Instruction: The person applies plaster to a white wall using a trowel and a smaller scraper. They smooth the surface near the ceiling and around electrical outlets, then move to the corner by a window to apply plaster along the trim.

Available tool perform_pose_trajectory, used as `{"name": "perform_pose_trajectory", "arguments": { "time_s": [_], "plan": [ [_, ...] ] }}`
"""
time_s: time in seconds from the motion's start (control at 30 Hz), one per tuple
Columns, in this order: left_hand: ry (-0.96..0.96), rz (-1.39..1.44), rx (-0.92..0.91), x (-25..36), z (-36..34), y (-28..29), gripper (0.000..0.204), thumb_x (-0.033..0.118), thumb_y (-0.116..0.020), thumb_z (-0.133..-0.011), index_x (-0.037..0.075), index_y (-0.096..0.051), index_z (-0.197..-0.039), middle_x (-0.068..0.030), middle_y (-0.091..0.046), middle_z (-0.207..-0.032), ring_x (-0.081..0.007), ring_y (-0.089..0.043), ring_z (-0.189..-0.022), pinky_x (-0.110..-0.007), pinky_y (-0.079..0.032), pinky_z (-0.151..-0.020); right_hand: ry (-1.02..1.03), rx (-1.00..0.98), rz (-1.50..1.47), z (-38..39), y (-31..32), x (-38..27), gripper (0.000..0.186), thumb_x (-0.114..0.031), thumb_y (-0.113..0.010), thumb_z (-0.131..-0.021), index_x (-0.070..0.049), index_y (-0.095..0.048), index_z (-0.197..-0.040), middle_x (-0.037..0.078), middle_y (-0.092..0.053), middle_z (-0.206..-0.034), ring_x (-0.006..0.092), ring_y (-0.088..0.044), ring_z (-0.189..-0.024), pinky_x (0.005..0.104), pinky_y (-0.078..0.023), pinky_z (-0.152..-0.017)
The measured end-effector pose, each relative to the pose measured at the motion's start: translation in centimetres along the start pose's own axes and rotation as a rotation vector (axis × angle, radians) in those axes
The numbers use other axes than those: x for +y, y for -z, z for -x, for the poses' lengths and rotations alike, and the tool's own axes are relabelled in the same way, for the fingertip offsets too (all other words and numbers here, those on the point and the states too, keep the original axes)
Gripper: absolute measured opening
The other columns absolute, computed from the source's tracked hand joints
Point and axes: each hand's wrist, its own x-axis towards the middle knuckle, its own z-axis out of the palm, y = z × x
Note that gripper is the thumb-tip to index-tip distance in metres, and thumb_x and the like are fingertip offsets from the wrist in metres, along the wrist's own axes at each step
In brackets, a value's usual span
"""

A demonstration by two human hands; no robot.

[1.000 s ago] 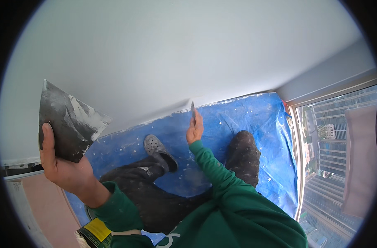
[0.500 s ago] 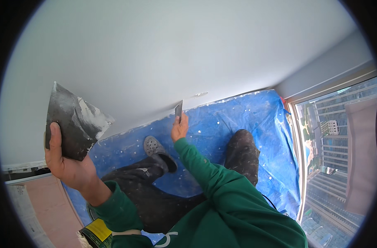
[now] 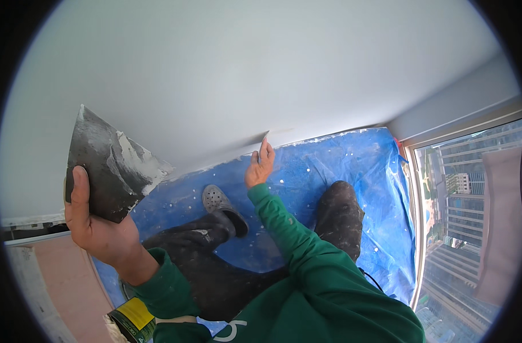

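My left hand [image 3: 109, 237] is closed around the lower edge of a broad, dark putty blade [image 3: 98, 171], its thumb flat on the face. White putty [image 3: 136, 161] is smeared across the right side of that blade, thickest near its corner. Low on the white wall [image 3: 261, 63], my right hand [image 3: 260, 168] grips a small putty knife [image 3: 265, 137]. Its blade shows nearly edge-on and appears to touch the wall; the fingers hide most of the handle. A faint patch [image 3: 284, 130] on the wall lies just right of the knife's tip.
Blue plastic sheeting [image 3: 284, 200] with white specks covers the floor up to the wall. My grey clog [image 3: 215, 198] and bent knee [image 3: 340, 211] are over it. A green-and-yellow container [image 3: 136, 314] stands lower left, beside a pinkish board [image 3: 72, 274]. The window [image 3: 455, 188] is at right.
My right hand has moved right and slightly up along the wall, and its knife has turned more edge-on. The wall patch looks fainter. My left hand still holds the putty-covered blade.
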Motion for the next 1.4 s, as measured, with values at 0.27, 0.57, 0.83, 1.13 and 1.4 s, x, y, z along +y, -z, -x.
{"name": "perform_pose_trajectory", "arguments": {
  "time_s": [0.27,0.57,0.83,1.13,1.4],
  "plan": [
    [0.009,-0.042,0.003,-0.4,-0.5,-0.3,0.023,0.014,-0.062,-0.087,-0.006,-0.063,-0.100,-0.0122,-0.064,-0.098,-0.0208,-0.063,-0.091,-0.032,-0.050,-0.083,0.087,-0.188,0.004,2.2,1.4,1.2,0.043,0.000,-0.046,-0.093,-0.007,-0.047,-0.136,0.015,-0.048,-0.129,0.0305,-0.049,-0.118,0.0357,-0.040,-0.098],
    [-0.018,-0.009,-0.006,0.4,0.0,0.9,0.021,0.012,-0.061,-0.088,-0.006,-0.064,-0.100,-0.0125,-0.065,-0.098,-0.0199,-0.064,-0.090,-0.031,-0.050,-0.083,-0.059,-0.001,-0.074,-5.8,7.7,0.7,0.042,0.002,-0.042,-0.092,-0.005,-0.051,-0.132,0.015,-0.053,-0.123,0.0272,-0.052,-0.113,0.0336,-0.042,-0.096],
    [0.034,0.010,-0.046,-0.9,-0.3,-1.2,0.016,0.009,-0.064,-0.085,-0.004,-0.065,-0.095,-0.0096,-0.066,-0.090,-0.0172,-0.064,-0.081,-0.028,-0.051,-0.075,0.025,-0.208,0.001,4.1,-0.4,0.4,0.042,-0.001,-0.051,-0.091,-0.007,-0.052,-0.132,0.018,-0.055,-0.123,0.0327,-0.053,-0.115,0.0370,-0.041,-0.098],
    [0.377,0.221,-0.176,-2.1,-1.8,1.1,0.024,0.016,-0.063,-0.086,-0.002,-0.062,-0.103,-0.0079,-0.065,-0.095,-0.0173,-0.063,-0.084,-0.031,-0.050,-0.076,-0.254,-0.587,-0.077,-1.8,20.4,-10.8,0.035,-0.017,-0.051,-0.097,-0.007,-0.055,-0.131,0.008,-0.063,-0.115,0.0165,-0.059,-0.099,0.0323,-0.051,-0.080],
    [0.870,0.380,0.213,-3.6,12.2,6.9,0.021,0.016,-0.059,-0.086,0.004,-0.064,-0.102,-0.0059,-0.068,-0.095,-0.0202,-0.066,-0.087,-0.032,-0.051,-0.079,0.240,-1.076,-0.161,4.7,20.9,-25.5,0.038,-0.007,-0.055,-0.093,-0.010,-0.056,-0.130,0.009,-0.054,-0.119,0.0176,-0.054,-0.100,0.0244,-0.043,-0.082]
  ]
}}
